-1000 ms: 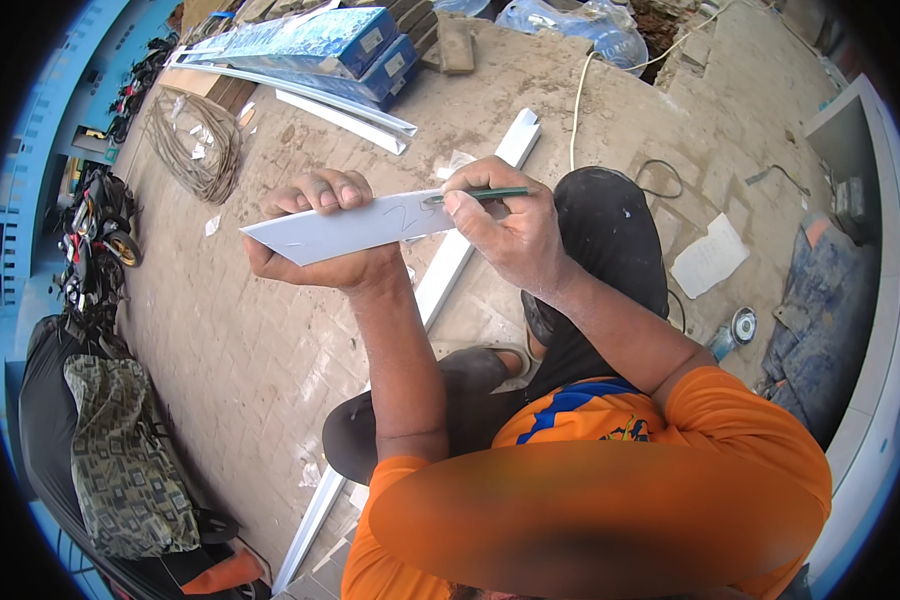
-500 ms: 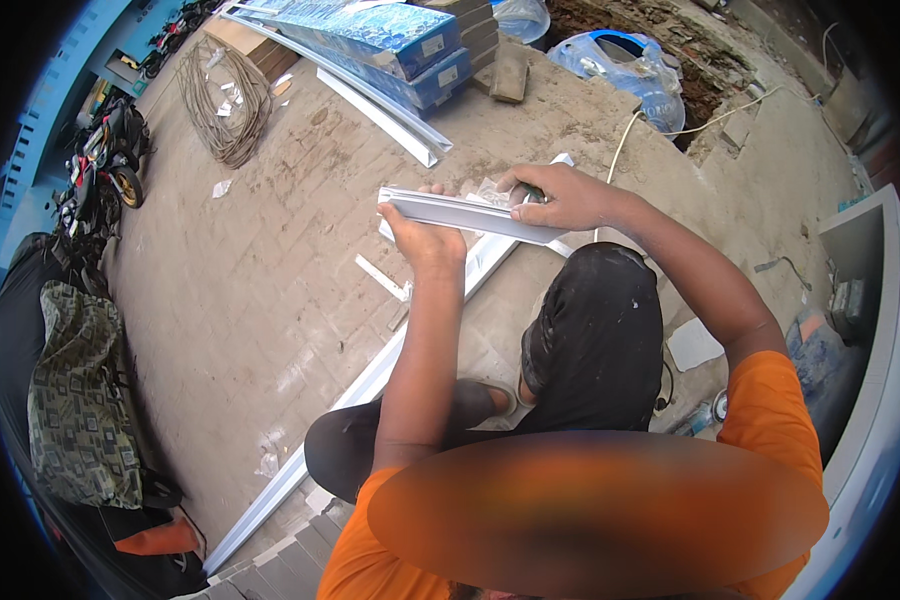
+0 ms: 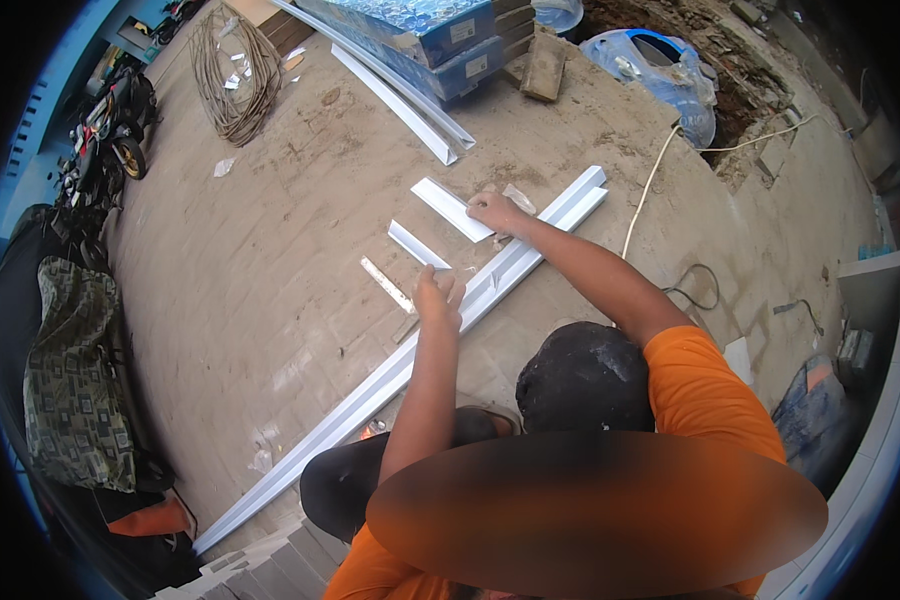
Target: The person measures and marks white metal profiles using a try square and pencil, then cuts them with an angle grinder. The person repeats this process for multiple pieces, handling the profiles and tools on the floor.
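Observation:
My right hand (image 3: 498, 215) has its fingers curled on the end of a short, wide white strip (image 3: 440, 203) lying at ground level. My left hand (image 3: 438, 295) has its fingers apart, fingertips beside the lower end of a shorter narrow white strip (image 3: 413, 240); whether they touch it is unclear. A long white channel (image 3: 370, 400) crosses the ground diagonally beneath my arms. Left of my left hand lies a thin, dirty white strip (image 3: 380, 276). A crumpled clear scrap (image 3: 519, 198) is beside my right hand.
Blue boxes (image 3: 450, 60) and long white profiles (image 3: 390, 100) lie at the top, near coiled wire (image 3: 232, 85) and a dug hole (image 3: 730, 100). A pale cable (image 3: 650, 175) crosses the right side. Parked motorbikes (image 3: 105, 130) and a covered one (image 3: 75, 380) line the left.
Both hands have lowered to the ground. The white piece held up between them now lies down under my right fingers, and my left hand has let go of it.

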{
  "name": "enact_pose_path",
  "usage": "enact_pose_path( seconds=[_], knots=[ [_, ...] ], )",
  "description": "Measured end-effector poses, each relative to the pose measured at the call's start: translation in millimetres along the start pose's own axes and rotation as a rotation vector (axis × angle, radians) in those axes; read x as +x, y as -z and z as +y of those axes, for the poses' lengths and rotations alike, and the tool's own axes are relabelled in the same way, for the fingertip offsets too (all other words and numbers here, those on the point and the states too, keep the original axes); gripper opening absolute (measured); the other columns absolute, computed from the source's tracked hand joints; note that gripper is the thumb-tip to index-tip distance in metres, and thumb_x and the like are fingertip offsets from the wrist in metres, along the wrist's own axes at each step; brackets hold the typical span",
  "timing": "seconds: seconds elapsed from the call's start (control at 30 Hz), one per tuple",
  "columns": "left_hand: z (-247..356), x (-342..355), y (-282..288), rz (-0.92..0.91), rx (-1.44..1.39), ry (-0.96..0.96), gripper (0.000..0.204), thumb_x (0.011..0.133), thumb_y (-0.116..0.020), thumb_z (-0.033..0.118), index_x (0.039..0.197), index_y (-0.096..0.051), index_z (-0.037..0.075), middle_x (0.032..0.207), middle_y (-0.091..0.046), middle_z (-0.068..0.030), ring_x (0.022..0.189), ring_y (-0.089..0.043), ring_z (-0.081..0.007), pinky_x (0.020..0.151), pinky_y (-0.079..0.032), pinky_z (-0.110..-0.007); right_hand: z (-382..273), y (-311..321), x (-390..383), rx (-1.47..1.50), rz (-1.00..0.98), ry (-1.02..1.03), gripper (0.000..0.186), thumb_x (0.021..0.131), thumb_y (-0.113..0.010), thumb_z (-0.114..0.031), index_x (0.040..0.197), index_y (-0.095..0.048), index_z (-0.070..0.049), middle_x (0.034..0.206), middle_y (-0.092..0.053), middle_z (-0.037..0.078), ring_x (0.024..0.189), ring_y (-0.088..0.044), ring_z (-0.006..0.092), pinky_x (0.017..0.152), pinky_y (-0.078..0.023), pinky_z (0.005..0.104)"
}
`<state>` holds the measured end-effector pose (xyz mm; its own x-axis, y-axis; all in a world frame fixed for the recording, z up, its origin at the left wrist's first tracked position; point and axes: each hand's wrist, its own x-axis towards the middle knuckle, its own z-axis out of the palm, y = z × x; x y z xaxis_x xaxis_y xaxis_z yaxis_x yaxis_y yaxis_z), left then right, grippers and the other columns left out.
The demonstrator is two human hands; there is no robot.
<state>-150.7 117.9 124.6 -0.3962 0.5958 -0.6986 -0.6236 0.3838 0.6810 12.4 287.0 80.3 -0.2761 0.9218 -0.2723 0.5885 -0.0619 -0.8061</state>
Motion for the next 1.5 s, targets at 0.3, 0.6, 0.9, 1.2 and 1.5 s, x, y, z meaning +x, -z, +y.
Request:
enact_pose_path(
  seconds=[0.3, 0.6, 0.9, 1.2, 1.5],
  knots=[
    [16, -5, -22, -0.235, 0.120, -0.048, 0.055, 0.115, -0.057, 0.034, 0.151, -0.050, -0.006, 0.155, -0.054, -0.0257, 0.140, -0.062, -0.0433, 0.115, -0.056, -0.056, 59, 105, -65, 0.174, 0.523, 0.126, 0.062, 0.103, -0.072, -0.038, 0.156, -0.059, -0.008, 0.129, -0.079, 0.018, 0.119, -0.076, 0.0351, 0.102, -0.058, 0.0460],
    [115, 62, -3, -0.380, 0.871, -0.204, 0.074, 0.114, -0.056, 0.053, 0.164, -0.047, -0.001, 0.161, -0.059, -0.0189, 0.145, -0.061, -0.0345, 0.116, -0.054, -0.050, 255, 68, -464, 0.074, 1.137, -0.341, 0.031, 0.109, -0.065, -0.026, 0.128, -0.079, -0.006, 0.107, -0.082, 0.015, 0.091, -0.079, 0.0225, 0.082, -0.060, 0.0368],
    [225, 5, 93, -0.182, 1.561, -0.329, 0.077, 0.108, -0.061, 0.061, 0.164, -0.048, 0.009, 0.154, -0.061, -0.0176, 0.134, -0.066, -0.0360, 0.106, -0.053, -0.052, 454, 119, -576, 0.452, 1.689, -0.919, 0.030, 0.096, -0.076, -0.034, 0.112, -0.079, -0.008, 0.102, -0.082, 0.017, 0.098, -0.080, 0.0349, 0.089, -0.060, 0.0450],
    [189, -85, 210, -0.170, 1.832, -0.050, 0.055, 0.114, -0.057, 0.045, 0.155, -0.056, 0.008, 0.141, -0.068, -0.0169, 0.115, -0.073, -0.0317, 0.086, -0.060, -0.044, 492, 163, -533, 0.406, 1.598, -0.953, 0.041, 0.093, -0.079, -0.039, 0.123, -0.081, -0.011, 0.119, -0.082, 0.020, 0.114, -0.077, 0.0416, 0.100, -0.059, 0.0502],
    [193, -79, 209, -0.095, 1.699, -0.160, 0.065, 0.114, -0.057, 0.053, 0.159, -0.053, 0.007, 0.144, -0.066, -0.0208, 0.121, -0.071, -0.0336, 0.094, -0.058, -0.050, 483, 171, -522, 0.252, 1.464, -1.138, 0.043, 0.091, -0.081, -0.042, 0.122, -0.082, -0.012, 0.121, -0.081, 0.021, 0.118, -0.076, 0.0424, 0.104, -0.059, 0.0509]
  ],
)
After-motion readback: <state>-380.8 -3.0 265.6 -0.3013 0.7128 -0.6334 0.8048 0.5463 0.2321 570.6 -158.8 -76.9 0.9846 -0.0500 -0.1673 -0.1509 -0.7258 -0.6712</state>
